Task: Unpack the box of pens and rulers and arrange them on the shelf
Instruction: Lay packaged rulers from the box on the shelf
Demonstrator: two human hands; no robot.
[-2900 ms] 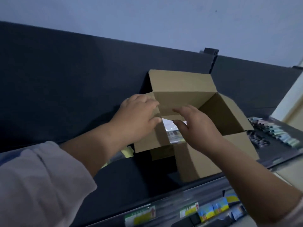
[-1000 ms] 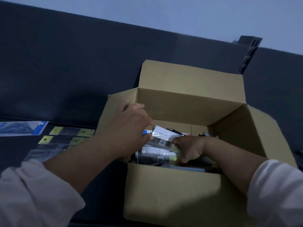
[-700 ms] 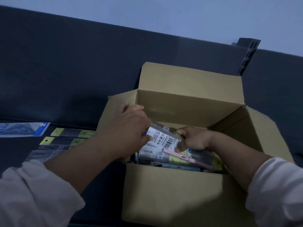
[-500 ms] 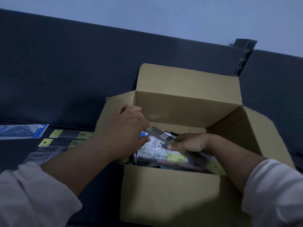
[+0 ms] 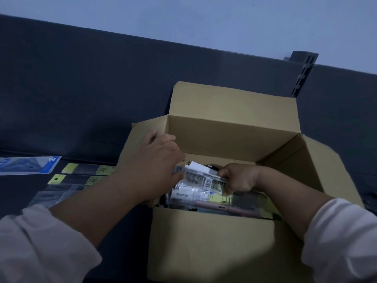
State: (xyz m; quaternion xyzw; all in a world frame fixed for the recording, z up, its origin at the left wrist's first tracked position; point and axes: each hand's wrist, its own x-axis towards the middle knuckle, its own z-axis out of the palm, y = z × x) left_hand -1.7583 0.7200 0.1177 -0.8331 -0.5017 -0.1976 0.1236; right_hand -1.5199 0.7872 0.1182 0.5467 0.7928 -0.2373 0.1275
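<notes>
In an open cardboard box (image 5: 214, 246) standing on a dark shelf (image 5: 18, 190), the left grip (image 5: 155, 170) and right grip (image 5: 238, 178) clamp opposite ends of a clear stationery packet (image 5: 206, 179), just above more packets inside, while flat packets (image 5: 81, 176) lie on the shelf at left.

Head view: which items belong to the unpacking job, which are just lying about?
Job: cardboard box; clear packet gripped by left hand and right hand; pink pen in the box; yellow-tagged packets and blue packet laid out on the shelf.
Not job: slotted upright; dark back panel; wall.
</notes>
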